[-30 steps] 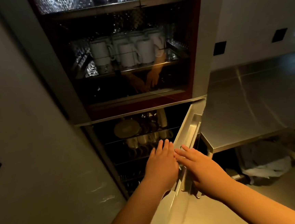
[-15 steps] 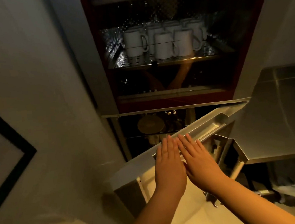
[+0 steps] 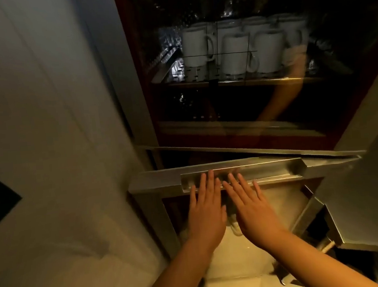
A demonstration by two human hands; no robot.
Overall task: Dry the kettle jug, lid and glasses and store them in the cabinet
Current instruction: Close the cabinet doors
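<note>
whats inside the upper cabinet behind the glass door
White mugs stand in rows on a perforated shelf. Below that shelf the compartment is dark, and reflections on the glass hide whatever is there.

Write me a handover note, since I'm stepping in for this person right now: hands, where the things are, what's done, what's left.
Left hand and right hand: both flat, fingers straight, pressing the lower cabinet door at its recessed handle; neither holds anything.
Door: nearly shut, a narrow gap shows along its top edge.
Upper compartment: white mugs stand on a shelf behind glass.
Kettle jug, lid and glasses: not visible from here, so storage cannot be confirmed.
Left: push the door fully closed.
</note>
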